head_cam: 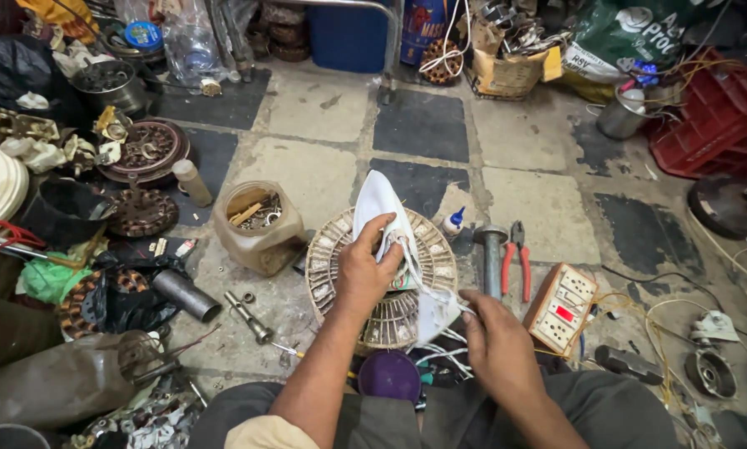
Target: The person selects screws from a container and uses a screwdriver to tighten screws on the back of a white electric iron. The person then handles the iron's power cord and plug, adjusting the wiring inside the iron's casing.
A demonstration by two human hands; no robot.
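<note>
Risk, sheet: white insulating sheet (379, 208) is standing tall out of the stator; as I am pinching it only near its lower part, I am judging the top could flop or crease.
Risk, wires: thin white leads (440, 293) are running from the winding to my right hand; pulling too hard looks likely to snap one or drag it out of its slot.
Risk, stator: round wound stator (332, 249) is lying flat on the tiled floor (540, 208) in front of my knees, with nothing clamping it; a sideways tug could slide it toward the plastic jar of bits (259, 224) just beside it.
Risk, clutter: hammer (491, 254) and red-handled pliers (516, 258) are lying near the stator's right edge, and the switch board (563, 306) is sitting just beside my right wrist; a loose lead could be snagging there.
Left hand (365, 270): reaching forward over the stator's middle, thumb and fingers closing on the white sheet, wrist straight, forearm coming in from low centre.
Right hand (497, 341): sitting lower and nearer my lap, back of the hand up, fingers curling around the white leads at the stator's near-right rim.
Unclear: how firmly the right fingers are gripping, since they are hiding under the hand.
</note>
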